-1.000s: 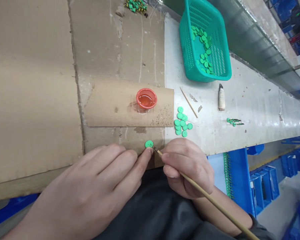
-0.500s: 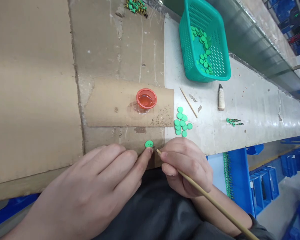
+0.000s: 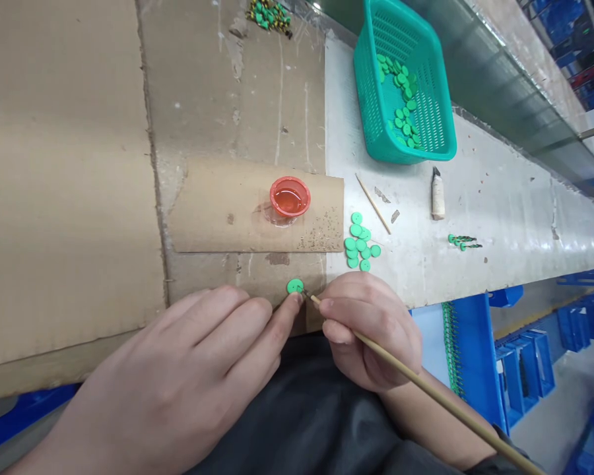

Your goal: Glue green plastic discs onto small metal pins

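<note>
A small green disc (image 3: 295, 286) with tiny holes lies on the cardboard by the table's near edge. My left hand (image 3: 198, 369) reaches in from the left, its index fingertip pressed on the disc's near rim and the other fingers curled; its thumb is hidden. Pinched in my right hand (image 3: 369, 333) is a long thin wooden stick (image 3: 426, 388) with a fine dark tip, which meets the right side of the disc. Whether the tip is bristle or metal I cannot tell. Several similar green discs (image 3: 361, 245) lie in a cluster beyond my right hand.
A red cup (image 3: 290, 197) of liquid stands on a cardboard strip (image 3: 212, 211) scattered with tiny bits. Behind are a green basket (image 3: 373, 125) of discs and a pile of green-and-dark pieces (image 3: 270, 16). A short stick (image 3: 373, 203), a wrapped blade tool (image 3: 438, 194) and green-tipped pieces (image 3: 462, 242) lie right.
Both hands hold nearly the same pose. The stick's rear end has swung slightly to the right, its tip still at the disc.
</note>
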The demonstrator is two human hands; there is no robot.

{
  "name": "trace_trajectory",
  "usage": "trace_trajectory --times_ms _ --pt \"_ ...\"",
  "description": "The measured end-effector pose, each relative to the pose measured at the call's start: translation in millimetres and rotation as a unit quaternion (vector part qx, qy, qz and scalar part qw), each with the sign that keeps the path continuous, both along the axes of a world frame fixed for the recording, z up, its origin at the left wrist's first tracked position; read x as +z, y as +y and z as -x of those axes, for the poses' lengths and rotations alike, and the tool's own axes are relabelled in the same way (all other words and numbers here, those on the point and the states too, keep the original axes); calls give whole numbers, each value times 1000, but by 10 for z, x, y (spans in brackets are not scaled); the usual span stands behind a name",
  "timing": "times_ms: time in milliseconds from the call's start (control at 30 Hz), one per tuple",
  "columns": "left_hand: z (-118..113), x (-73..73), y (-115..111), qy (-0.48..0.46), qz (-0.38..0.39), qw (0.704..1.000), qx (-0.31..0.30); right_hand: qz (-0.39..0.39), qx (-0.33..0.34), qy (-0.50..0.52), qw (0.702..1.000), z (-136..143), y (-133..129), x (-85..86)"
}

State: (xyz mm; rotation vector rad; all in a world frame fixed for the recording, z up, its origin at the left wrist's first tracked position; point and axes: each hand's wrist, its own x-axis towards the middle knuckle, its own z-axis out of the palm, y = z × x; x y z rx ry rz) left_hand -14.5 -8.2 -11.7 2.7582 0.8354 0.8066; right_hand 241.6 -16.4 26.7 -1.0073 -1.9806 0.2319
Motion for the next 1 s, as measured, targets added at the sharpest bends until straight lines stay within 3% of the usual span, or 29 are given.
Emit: trace_trajectory --times_ms 533,1000 --pt "-20 27 13 -5 -9 1000 -5 -6 -29 63 998 -1 -35 -53" --pt "-24 16 19 1 -3 1000 -1 59 -41 67 995 43 -26 16"
